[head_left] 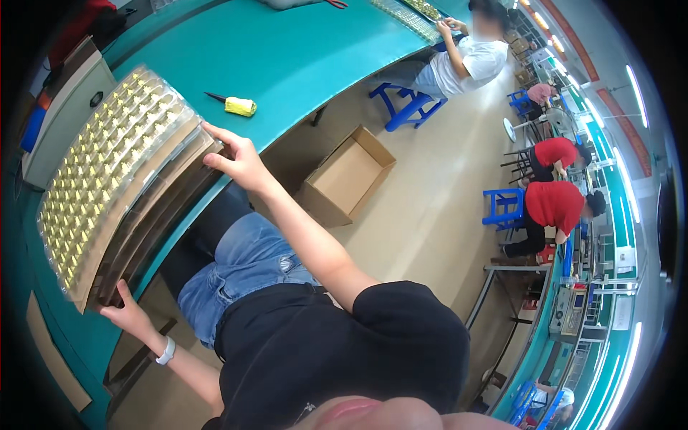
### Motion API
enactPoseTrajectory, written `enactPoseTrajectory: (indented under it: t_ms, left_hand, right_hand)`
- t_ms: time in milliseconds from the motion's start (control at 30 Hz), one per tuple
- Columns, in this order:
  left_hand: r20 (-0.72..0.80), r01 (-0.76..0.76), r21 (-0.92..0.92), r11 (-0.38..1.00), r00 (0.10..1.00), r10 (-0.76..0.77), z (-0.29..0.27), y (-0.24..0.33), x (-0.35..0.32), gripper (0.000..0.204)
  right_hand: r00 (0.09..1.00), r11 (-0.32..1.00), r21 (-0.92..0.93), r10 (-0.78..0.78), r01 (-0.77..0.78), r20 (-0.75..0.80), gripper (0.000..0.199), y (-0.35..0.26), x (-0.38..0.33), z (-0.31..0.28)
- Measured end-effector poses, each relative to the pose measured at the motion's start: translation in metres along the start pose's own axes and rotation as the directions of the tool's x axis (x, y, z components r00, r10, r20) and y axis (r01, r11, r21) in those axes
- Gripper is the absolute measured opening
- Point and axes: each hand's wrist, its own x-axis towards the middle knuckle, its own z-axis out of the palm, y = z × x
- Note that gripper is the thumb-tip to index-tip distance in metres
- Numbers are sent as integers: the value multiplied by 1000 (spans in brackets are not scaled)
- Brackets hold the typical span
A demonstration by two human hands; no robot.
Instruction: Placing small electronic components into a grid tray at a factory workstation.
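A stack of clear plastic trays stands on the green table at the left. Rows of small yellow-gold parts fill the pockets of its top tray, and brown cardboard sheets show between the layers. My right hand grips the stack's far right corner, thumb on the side and fingers along the edge. At the near corner my left hand holds the lower layers with the thumb raised against the side; its other fingers are partly hidden. A white band circles my left wrist.
A yellow-handled tool with a dark tip lies on the green table beyond the stack. An open cardboard box sits on the floor to the right. A flat cardboard piece lies near left. A co-worker sits at the table's far end.
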Motion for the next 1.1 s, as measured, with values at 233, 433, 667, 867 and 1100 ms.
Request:
enactPoseTrajectory:
  t_ms: [233,433,667,867,1100]
  left_hand:
    - [-41,109,86,990,994,-106,-2,-13,-9,61]
    - [-46,53,55,997,998,-51,6,22,-11,63]
    - [-77,3,52,999,997,1,4,39,-14,73]
    - [-41,35,26,999,999,-34,4,38,-14,80]
    - [-24,79,61,995,997,-78,3,41,-16,78]
  right_hand:
    - [1000,1000,-12,13,-13,-2,71,-4,-2,4]
    - [1000,999,33,3,-3,12,71,-9,-1,-2]
    - [1000,997,70,-15,14,24,61,-9,0,-4]
    - [1000,997,79,15,-16,13,60,-6,2,-10]
    - [994,990,101,94,-100,61,69,-16,1,-8]
